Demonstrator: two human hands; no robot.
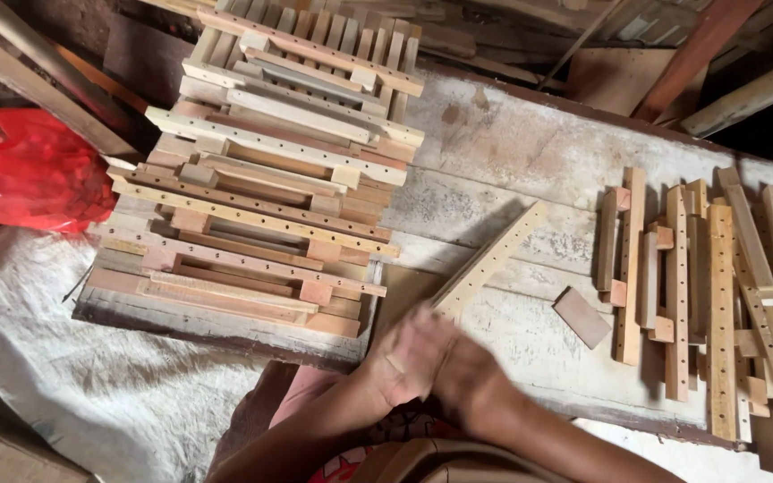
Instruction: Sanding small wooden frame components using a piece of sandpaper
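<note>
My left hand point(409, 353) and my right hand point(474, 380) meet at the near edge of the worn wooden bench point(512, 152), both a little blurred. A long pale wooden strip with a row of holes point(494, 255) slants up and to the right from under my left hand, which covers its near end. The right hand presses against the left from the right side. Its fingers are hidden, so what it holds cannot be made out.
A tall stack of slatted wooden frames point(261, 170) fills the bench's left part. Several drilled strips and small blocks point(709, 286) lie at the right, with one flat block point(581, 316) apart. A red plastic bag point(20, 170) and white cloth point(91, 358) lie left.
</note>
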